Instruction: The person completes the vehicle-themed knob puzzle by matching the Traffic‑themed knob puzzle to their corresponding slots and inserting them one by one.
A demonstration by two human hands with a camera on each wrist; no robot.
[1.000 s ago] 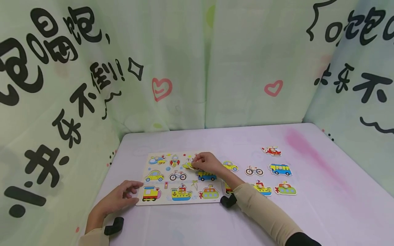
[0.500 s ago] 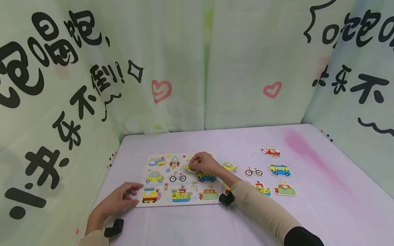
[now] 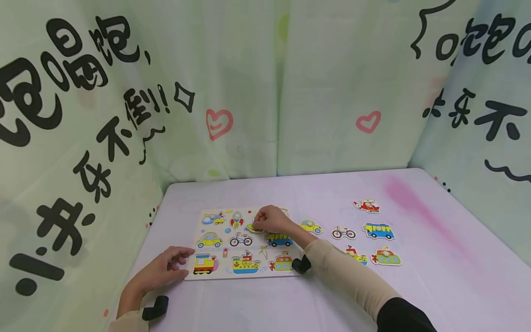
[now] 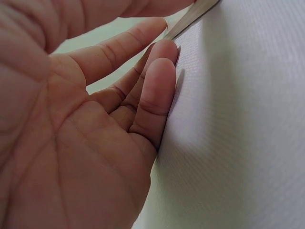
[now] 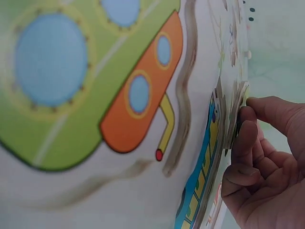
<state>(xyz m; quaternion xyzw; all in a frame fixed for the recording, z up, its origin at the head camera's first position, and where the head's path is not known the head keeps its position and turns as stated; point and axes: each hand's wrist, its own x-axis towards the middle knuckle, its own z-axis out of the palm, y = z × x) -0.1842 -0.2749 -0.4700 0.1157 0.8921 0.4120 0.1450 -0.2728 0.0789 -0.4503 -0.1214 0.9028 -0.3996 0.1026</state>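
In the head view my right hand (image 3: pixel 271 219) pinches a small yellow puzzle piece (image 3: pixel 252 228) over the upper middle of a white picture puzzle board (image 3: pixel 244 276). The right wrist view shows the thumb and fingers at the edge of this thin piece (image 5: pixel 236 112), close against the board's face; most of its picture is hidden. My left hand (image 3: pixel 163 267) lies at the board's left edge, its index finger and thumb touching that edge well apart. The other left fingers (image 4: pixel 157 88) bend loosely down to the table, with nothing inside the palm.
Right of the board lie loose pieces: a yellow car (image 3: pixel 310 226), a bicycle (image 3: pixel 343 232), a red helicopter (image 3: pixel 367 206), a blue bus (image 3: pixel 378 231), a submarine (image 3: pixel 386 257) and a boat (image 3: pixel 356 254) partly behind the right sleeve. A curtain (image 3: pixel 332 92) stands behind the table.
My right hand has shifted slightly left with the yellow piece, and the right forearm has swung left, over the board's lower right corner. The left hand stays at the board's edge.
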